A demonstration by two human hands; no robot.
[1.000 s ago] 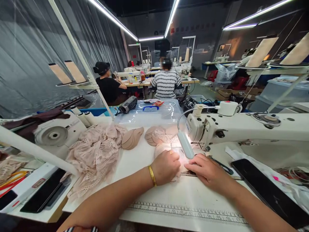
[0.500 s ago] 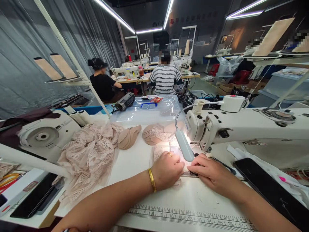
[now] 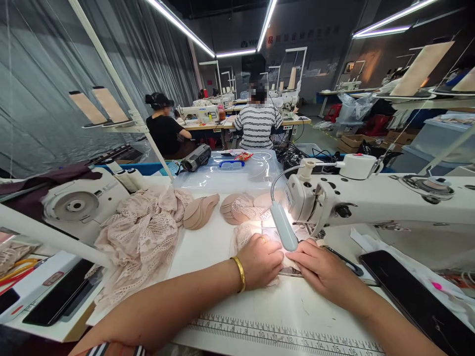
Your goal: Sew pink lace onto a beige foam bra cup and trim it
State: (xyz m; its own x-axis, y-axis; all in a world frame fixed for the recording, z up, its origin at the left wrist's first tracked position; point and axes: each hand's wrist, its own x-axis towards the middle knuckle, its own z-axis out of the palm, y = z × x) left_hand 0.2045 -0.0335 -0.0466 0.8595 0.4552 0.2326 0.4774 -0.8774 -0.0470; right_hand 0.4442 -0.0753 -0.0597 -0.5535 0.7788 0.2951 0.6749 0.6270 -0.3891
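Note:
A small piece of pink lace fabric lies under the needle area of the white sewing machine. My left hand, with a gold ring and a gold bangle, is curled and presses down on the lace. My right hand lies beside it with fingers together, pinching the fabric's edge just below the machine's lamp. The two hands almost touch. The needle itself is hidden behind the lamp.
A heap of pink lace and stacked bra cups lie to the left. A black phone lies at the right, another phone at the left. A clear plastic box stands behind. Two people sit at machines farther back.
My hands have drawn closer together on the lace piece. The view has shifted slightly; nothing else has moved.

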